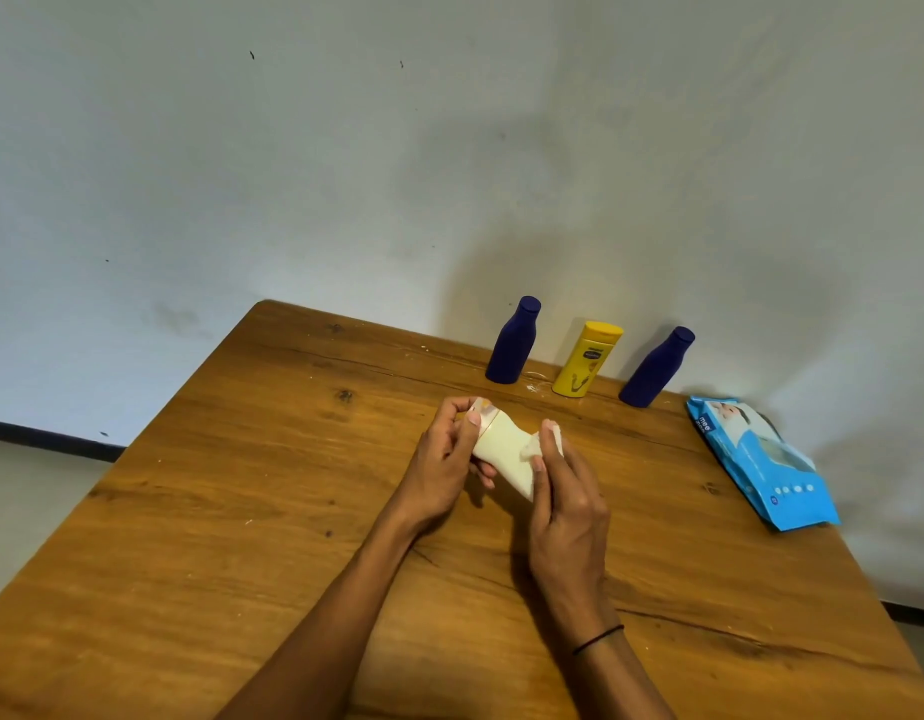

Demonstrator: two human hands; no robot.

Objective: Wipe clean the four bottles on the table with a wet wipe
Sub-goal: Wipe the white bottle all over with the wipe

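My left hand (444,465) grips the cap end of a cream-coloured bottle (504,449), held tilted just above the middle of the wooden table (241,511). My right hand (566,506) pinches a white wet wipe (540,441) against the bottle's side. At the back edge by the wall stand three upright bottles: a dark blue bottle (514,343) on the left, a yellow bottle (587,358) in the middle and a second dark blue bottle (657,368) on the right.
A blue pack of wet wipes (761,459) lies flat near the table's right edge. A pale wall runs behind the table. Small white crumbs lie near the yellow bottle's base. The floor shows at left.
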